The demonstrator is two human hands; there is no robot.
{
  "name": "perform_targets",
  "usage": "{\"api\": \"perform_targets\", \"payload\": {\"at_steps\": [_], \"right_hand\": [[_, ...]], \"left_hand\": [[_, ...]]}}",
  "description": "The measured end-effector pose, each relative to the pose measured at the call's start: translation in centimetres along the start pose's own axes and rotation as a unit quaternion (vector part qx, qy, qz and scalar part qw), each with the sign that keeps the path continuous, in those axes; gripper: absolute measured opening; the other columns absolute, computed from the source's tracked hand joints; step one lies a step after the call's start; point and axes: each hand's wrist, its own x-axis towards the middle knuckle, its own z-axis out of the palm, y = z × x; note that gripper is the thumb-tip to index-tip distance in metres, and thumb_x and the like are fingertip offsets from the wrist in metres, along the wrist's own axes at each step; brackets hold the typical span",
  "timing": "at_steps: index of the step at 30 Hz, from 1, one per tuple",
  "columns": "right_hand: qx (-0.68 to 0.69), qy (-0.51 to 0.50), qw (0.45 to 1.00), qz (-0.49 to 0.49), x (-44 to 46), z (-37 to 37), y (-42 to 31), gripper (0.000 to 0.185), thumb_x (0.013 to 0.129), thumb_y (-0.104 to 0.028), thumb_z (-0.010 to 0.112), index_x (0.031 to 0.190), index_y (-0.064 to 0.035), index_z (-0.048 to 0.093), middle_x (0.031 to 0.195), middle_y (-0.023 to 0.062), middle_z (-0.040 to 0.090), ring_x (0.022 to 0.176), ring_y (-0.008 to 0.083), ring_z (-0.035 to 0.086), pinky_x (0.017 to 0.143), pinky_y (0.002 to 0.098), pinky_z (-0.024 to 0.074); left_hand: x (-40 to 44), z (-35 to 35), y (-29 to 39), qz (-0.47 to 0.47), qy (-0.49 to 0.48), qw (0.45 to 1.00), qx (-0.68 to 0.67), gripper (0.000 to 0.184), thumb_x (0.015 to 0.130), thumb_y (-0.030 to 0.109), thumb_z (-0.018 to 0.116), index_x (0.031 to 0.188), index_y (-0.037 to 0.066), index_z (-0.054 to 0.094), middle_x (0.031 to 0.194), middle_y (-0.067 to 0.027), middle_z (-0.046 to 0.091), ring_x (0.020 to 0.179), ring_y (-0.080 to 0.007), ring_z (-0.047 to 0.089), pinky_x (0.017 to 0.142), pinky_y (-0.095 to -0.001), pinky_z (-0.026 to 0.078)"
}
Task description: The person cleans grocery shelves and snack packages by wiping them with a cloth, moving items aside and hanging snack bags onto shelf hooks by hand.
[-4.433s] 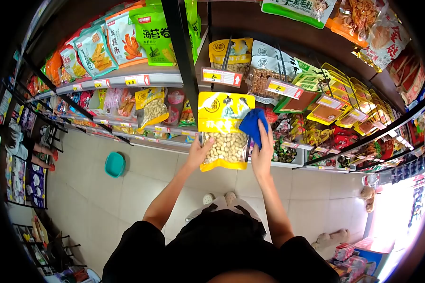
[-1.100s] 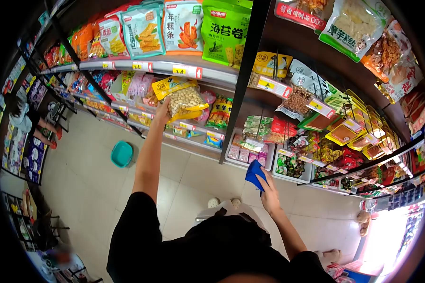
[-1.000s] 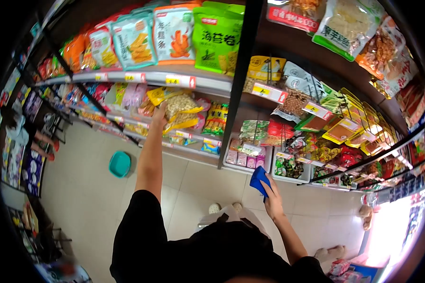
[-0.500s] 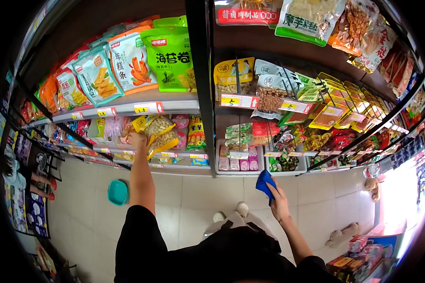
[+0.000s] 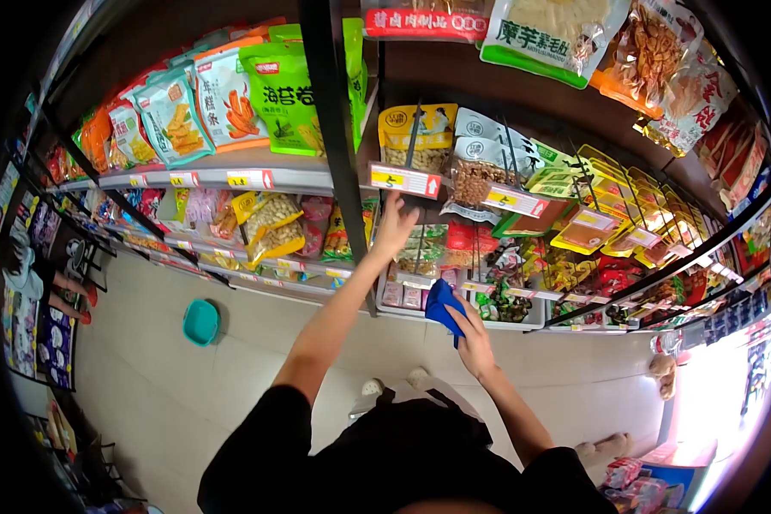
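My left hand (image 5: 394, 229) reaches up to the right-hand rack, just under a price tag (image 5: 404, 181) on a hook. Its fingers are apart and nothing shows in them; whether they touch the tag I cannot tell. Above the tag hangs a yellow-topped bag of nuts (image 5: 416, 137). Beside it are clear-fronted bags of brown nuts (image 5: 480, 182). Lower down, my right hand (image 5: 475, 337) is closed round a folded blue cloth (image 5: 442, 308), held in front of the bottom shelf trays.
A black upright post (image 5: 334, 128) divides the racks. Large snack bags, including a green one (image 5: 283, 103), stand on the left shelf (image 5: 206, 178). A teal basin (image 5: 201, 322) sits on the tiled floor. Another person (image 5: 27, 261) is at far left.
My left hand has left the yellow nut bags on the lower left shelf and moved right, past the post. My right hand with the cloth has shifted left and slightly up.
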Motion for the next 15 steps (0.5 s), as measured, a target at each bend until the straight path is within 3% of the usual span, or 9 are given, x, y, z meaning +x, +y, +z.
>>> {"api": "perform_targets", "payload": {"at_steps": [3,5,7,15], "right_hand": [[-0.007,0.008,1.0,-0.019,-0.2,-1.5,1.1,0.067,0.067,0.022,0.046,0.127,-0.006,0.056,0.143,0.0172,0.043,0.133,0.037,0.04,0.112,0.0408,0.0326],[-0.003,0.023,1.0,-0.006,-1.1,-2.8,1.6,0.067,0.068,0.022,0.046,0.127,-0.0059,0.056,0.143,0.0174,0.043,0.133,0.037,0.04,0.112,0.0405,0.0324],[0.021,0.048,0.998,0.019,-2.2,-3.8,2.1,0.067,0.068,0.022,0.045,0.128,-0.0057,0.056,0.144,0.0184,0.042,0.133,0.0376,0.04,0.112,0.0397,0.0317],[0.032,0.062,0.992,0.106,-6.4,-7.0,4.7,0.067,0.069,0.021,0.046,0.129,-0.0066,0.055,0.143,0.0191,0.043,0.132,0.0378,0.042,0.11,0.0411,0.0341]], "left_hand": [[7.4,0.6,-1.2,-0.031,-0.048,0.98,0.189,0.078,0.082,0.052,0.069,0.131,-0.005,0.047,0.13,-0.0186,0.052,0.121,-0.0266,0.048,0.103,-0.0361,0.035],[10.5,0.2,-2.3,-0.018,-0.044,0.955,0.294,0.078,0.081,0.053,0.069,0.129,-0.005,0.048,0.129,-0.0191,0.053,0.12,-0.027,0.049,0.103,-0.0363,0.035],[13.2,-0.7,-3.5,-0.012,0.02,0.946,0.324,0.078,0.081,0.054,0.069,0.128,-0.005,0.049,0.128,-0.0195,0.053,0.119,-0.0273,0.049,0.102,-0.0365,0.035],[13.4,-0.4,-5.5,-0.011,0.152,0.957,0.248,0.078,0.08,0.058,0.068,0.121,-0.005,0.051,0.122,-0.0215,0.055,0.114,-0.0287,0.052,0.1,-0.0372,0.037]]}}
